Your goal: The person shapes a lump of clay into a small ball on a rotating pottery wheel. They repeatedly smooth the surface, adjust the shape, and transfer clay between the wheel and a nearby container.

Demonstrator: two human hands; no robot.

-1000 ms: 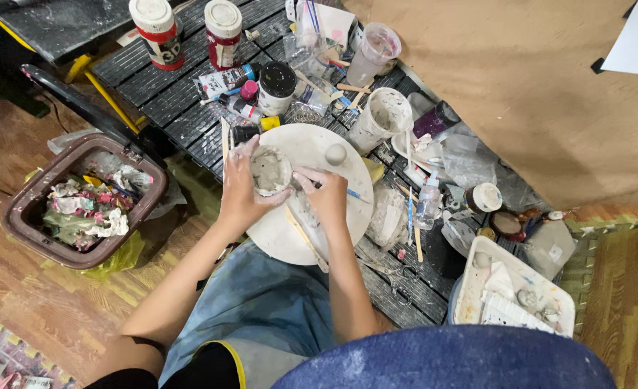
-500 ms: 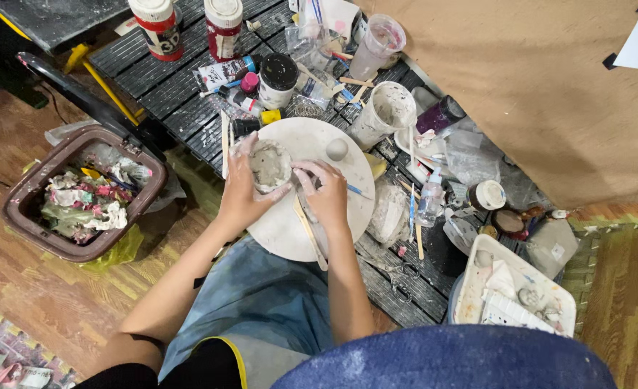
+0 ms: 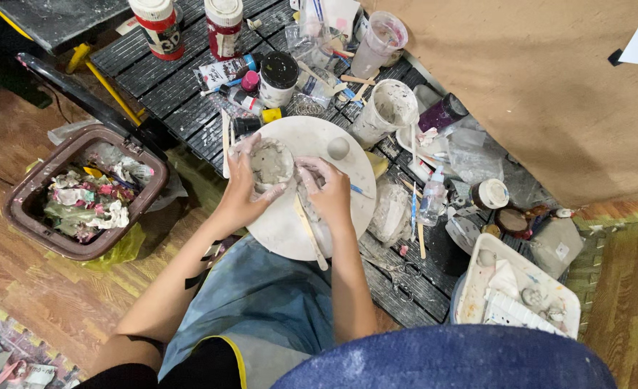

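My left hand (image 3: pixel 243 189) cups a small grey clay bowl (image 3: pixel 270 163) over a round white board (image 3: pixel 290 223). My right hand (image 3: pixel 329 193) touches the bowl's right side with clay-smeared fingers and seems to pinch a thin tool. A small clay ball (image 3: pixel 338 148) lies on the board's far part. A long wooden stick (image 3: pixel 309 230) rests across the board below my right hand. A blue-grey apron (image 3: pixel 257 302) covers my lap.
A dark slatted low table (image 3: pixel 167 83) carries paint jars, two red-and-white cans (image 3: pixel 159 27), a clay-crusted white cup (image 3: pixel 384 112), tubes and sticks. A brown bin (image 3: pixel 23 205) of scraps stands on the wooden floor at left. A white tray (image 3: pixel 520 295) lies at lower right.
The view has shifted slightly. My hands stay on the clay bowl, which has turned a little between the fingers.
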